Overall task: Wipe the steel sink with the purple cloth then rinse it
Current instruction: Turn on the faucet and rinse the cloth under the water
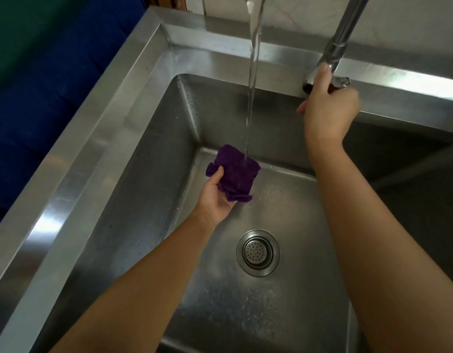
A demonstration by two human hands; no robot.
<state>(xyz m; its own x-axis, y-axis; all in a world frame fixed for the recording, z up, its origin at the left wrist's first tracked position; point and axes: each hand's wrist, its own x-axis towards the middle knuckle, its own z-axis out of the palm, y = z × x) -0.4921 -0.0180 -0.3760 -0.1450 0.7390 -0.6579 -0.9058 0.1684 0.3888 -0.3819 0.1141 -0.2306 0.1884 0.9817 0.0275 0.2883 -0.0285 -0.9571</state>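
Observation:
My left hand [216, 197] holds the crumpled purple cloth [235, 173] low inside the steel sink [133, 159], near its far left corner. A stream of water [253, 80] falls from the spout at the top edge straight onto the cloth. My right hand [327, 108] is closed around the tap handle [319, 77] at the base of the chrome faucet [344, 36] on the sink's back rim. Water droplets dot the sink's left wall.
A round strainer drain [258, 252] sits in the middle of the sink floor. A wide steel ledge [75, 179] runs along the left side, with a blue surface [39, 103] beyond it. A pale wall [411, 34] rises behind the faucet.

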